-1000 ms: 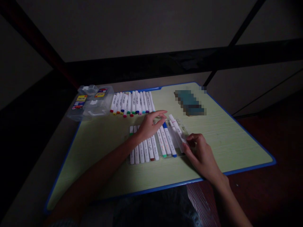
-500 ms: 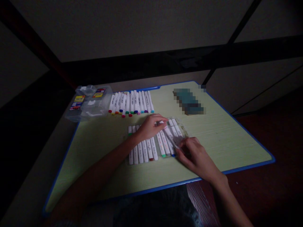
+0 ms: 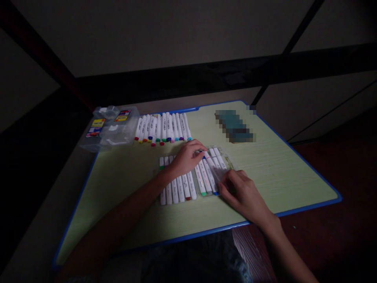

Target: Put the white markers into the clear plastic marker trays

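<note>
A row of white markers (image 3: 182,184) with coloured end caps lies side by side on the pale green table (image 3: 123,184), some on a clear plastic tray (image 3: 228,163). My left hand (image 3: 186,159) rests on top of the row, fingers curled onto the far end of a white marker with a red cap (image 3: 209,163). My right hand (image 3: 240,192) is closed on the near end of the same marker, at the right side of the row.
A second row of white markers (image 3: 163,127) lies further back. To its left stands a clear plastic case (image 3: 110,127) with coloured labels. A blurred teal object (image 3: 235,126) sits at the back right. The table has a blue edge.
My right hand moved left and laid the lifted marker down against the row. My left hand's fingers curled down onto its far end.
</note>
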`<action>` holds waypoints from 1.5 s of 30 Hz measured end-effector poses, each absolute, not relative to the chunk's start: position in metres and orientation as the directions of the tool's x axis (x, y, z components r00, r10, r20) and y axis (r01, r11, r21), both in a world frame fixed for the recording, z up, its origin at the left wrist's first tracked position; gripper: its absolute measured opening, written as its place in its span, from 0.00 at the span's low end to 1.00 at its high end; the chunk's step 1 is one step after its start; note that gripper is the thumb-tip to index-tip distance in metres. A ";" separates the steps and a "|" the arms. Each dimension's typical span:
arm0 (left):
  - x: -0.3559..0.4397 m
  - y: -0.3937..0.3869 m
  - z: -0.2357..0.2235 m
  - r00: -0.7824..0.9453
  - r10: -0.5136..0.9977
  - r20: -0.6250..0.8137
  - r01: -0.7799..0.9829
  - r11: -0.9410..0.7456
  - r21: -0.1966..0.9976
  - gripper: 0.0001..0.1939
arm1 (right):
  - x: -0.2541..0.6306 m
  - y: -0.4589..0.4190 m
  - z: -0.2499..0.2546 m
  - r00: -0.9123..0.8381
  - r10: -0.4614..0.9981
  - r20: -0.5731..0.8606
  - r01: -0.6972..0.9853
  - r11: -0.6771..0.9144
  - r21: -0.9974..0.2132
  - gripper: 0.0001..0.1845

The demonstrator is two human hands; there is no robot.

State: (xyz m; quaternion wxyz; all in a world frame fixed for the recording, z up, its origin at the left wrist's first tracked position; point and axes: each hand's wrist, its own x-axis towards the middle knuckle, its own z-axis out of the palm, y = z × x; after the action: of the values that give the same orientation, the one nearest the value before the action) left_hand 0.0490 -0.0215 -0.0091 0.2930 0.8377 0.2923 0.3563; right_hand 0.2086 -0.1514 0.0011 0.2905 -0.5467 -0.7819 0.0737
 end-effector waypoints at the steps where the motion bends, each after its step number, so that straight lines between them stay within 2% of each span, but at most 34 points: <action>1: 0.049 -0.022 -0.009 0.582 0.694 0.424 0.280 -0.661 0.696 0.07 | 0.208 -0.151 0.001 -0.234 0.898 0.372 0.813 0.391 -0.432 0.08; 8: 0.049 -0.024 -0.008 0.635 0.666 0.392 0.350 -0.700 0.623 0.08 | 0.208 -0.152 0.001 -0.251 0.903 0.349 0.805 0.395 -0.443 0.08; 14: 0.049 -0.025 -0.007 0.672 0.625 0.397 0.392 -0.756 0.525 0.08 | 0.210 -0.152 0.002 -0.359 0.870 0.337 0.763 0.482 -0.430 0.07; 17: 0.049 -0.025 -0.007 0.675 0.631 0.383 0.398 -0.748 0.531 0.07 | 0.214 -0.153 0.003 -0.368 0.851 0.375 0.748 0.510 -0.425 0.07; 22: 0.049 -0.024 -0.007 0.635 0.669 0.387 0.362 -0.700 0.616 0.08 | 0.223 -0.166 0.001 -0.400 0.810 0.430 0.786 0.544 -0.294 0.07; 25: 0.049 -0.023 -0.007 0.607 0.694 0.387 0.358 -0.674 0.646 0.08 | 0.230 -0.178 -0.003 -0.399 0.813 0.424 0.796 0.537 -0.280 0.17; 30: 0.048 -0.023 -0.007 0.613 0.699 0.369 0.385 -0.672 0.632 0.09 | 0.236 -0.191 -0.012 -0.414 0.813 0.410 0.787 0.546 -0.287 0.23; 35: 0.048 -0.023 -0.008 0.617 0.700 0.360 0.414 -0.677 0.608 0.09 | 0.235 -0.190 -0.014 -0.396 0.831 0.391 0.804 0.519 -0.289 0.23; 40: 0.047 -0.023 -0.007 0.627 0.695 0.353 0.428 -0.685 0.589 0.09 | 0.234 -0.189 -0.011 -0.390 0.838 0.381 0.830 0.499 -0.249 0.21; 45: 0.046 -0.024 -0.007 0.625 0.691 0.363 0.418 -0.689 0.592 0.10 | 0.233 -0.187 -0.010 -0.355 0.856 0.376 0.864 0.454 -0.217 0.23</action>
State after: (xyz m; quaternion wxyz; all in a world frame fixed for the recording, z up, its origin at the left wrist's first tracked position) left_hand 0.0464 -0.0237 -0.0074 0.2328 0.8707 0.3183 0.2938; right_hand 0.2327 -0.1874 -0.0099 0.2225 -0.5223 -0.8232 -0.0094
